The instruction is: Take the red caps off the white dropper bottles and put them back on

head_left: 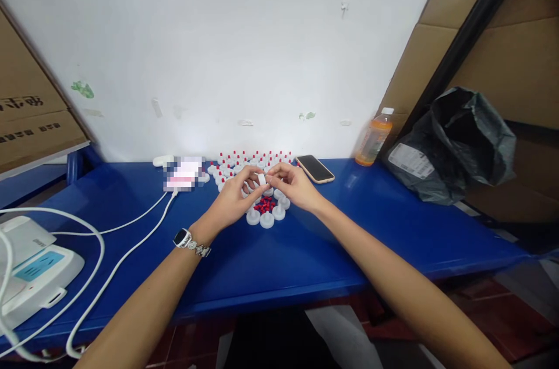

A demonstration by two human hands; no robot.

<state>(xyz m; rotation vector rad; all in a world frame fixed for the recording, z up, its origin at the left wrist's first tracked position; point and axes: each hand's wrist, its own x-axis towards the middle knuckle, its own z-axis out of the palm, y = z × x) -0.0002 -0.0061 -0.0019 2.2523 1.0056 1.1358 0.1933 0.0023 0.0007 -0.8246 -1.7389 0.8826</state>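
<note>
— Here, pinching one small white cap (pixel 262 179) between left hand (pixel 233 197) and right hand (pixel 297 185), fingertips closed on it, just above the blue table (pixel 393 223)?

— Yes, hovering over loose red pieces (pixel 265 204) and white caps (pixel 266 219), presumably keeping parts close.

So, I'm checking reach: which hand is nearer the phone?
Right. The right hand is just left of the phone; the left hand is farther left.

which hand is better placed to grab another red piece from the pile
Probably the left hand: its fingers curl right above the red pieces. The right hand sits just behind the pile, pinching the white cap with the left.
</note>
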